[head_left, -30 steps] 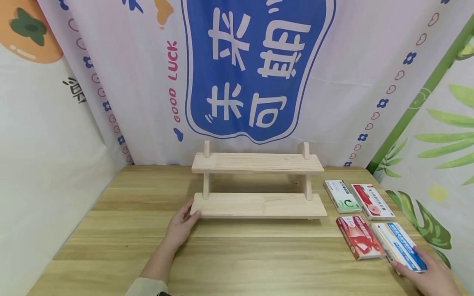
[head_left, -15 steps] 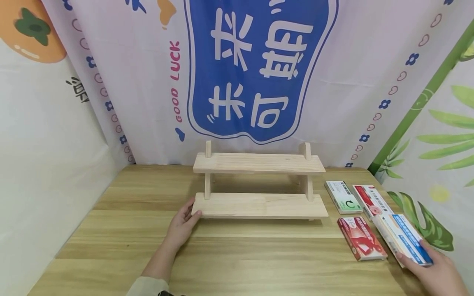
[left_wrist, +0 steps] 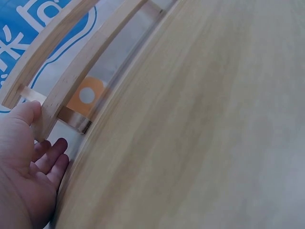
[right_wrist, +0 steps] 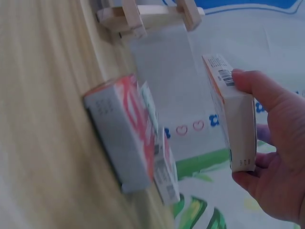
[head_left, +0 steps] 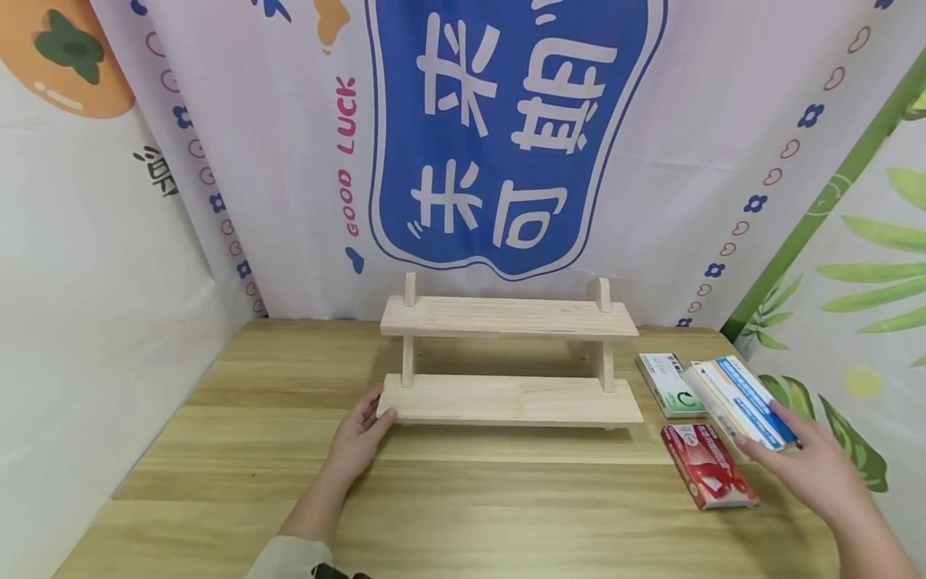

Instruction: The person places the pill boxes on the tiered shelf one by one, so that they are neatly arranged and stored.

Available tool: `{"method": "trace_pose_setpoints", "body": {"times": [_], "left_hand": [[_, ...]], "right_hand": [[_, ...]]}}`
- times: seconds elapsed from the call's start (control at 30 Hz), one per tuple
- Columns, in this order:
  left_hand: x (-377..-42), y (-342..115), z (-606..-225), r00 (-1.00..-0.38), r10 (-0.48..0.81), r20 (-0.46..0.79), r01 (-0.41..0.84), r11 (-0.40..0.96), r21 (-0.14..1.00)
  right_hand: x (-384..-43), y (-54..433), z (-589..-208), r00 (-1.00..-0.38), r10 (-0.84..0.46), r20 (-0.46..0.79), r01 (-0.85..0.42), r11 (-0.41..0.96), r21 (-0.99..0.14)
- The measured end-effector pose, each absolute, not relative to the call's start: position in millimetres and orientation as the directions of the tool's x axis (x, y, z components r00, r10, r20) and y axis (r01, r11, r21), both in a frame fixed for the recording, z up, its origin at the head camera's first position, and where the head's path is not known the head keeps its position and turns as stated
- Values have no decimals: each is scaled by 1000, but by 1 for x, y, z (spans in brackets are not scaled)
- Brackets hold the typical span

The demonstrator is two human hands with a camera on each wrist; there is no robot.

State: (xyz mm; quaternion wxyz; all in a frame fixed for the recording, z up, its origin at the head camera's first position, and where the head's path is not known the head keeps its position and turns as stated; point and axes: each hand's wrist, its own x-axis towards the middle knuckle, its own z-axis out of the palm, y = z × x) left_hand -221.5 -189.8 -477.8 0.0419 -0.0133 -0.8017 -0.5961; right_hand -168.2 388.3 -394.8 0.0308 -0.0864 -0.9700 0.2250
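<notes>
A two-tier wooden display shelf (head_left: pixel 506 400) stands at the back of the table. My left hand (head_left: pixel 355 444) holds the left end of its lower board, thumb on the front edge; in the left wrist view the fingers (left_wrist: pixel 53 160) curve below the board end. My right hand (head_left: pixel 817 466) grips a blue-and-white medicine box (head_left: pixel 745 406) by its near end, raised off the table. In the right wrist view the thumb lies on one side of the box (right_wrist: pixel 233 124) and fingertips on the other. Below it, a red-and-white box is mostly hidden in the head view.
A green-and-white medicine box (head_left: pixel 669 386) lies right of the shelf. Nearer the front is a red medicine box (head_left: pixel 707 466). The wooden table (head_left: pixel 506 515) meets printed cloth (head_left: pixel 311 201) at the back and sides.
My right hand has lifted the blue-and-white box from the table and carried it away from me and slightly left, over the red-and-white box. The left hand keeps its hold on the shelf.
</notes>
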Motion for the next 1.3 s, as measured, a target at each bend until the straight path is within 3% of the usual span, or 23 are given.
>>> {"method": "trace_pose_setpoints", "body": {"times": [0.37,0.73,1.3], "left_hand": [[-222,-190,-478,-997,-35,69,55,298,953],[-223,-191,-477,-998,-25,62,52,291,955],[-222,-189,-476,-997,-31,67,56,283,958]], "right_hand": [[-197,347,-361,-996,26,85,-16,887,-461],[-225,287,-333,-996,-61,66,-86,863,-498],[-278,201,-323,-975,-214,64,-211,786,-582]]}}
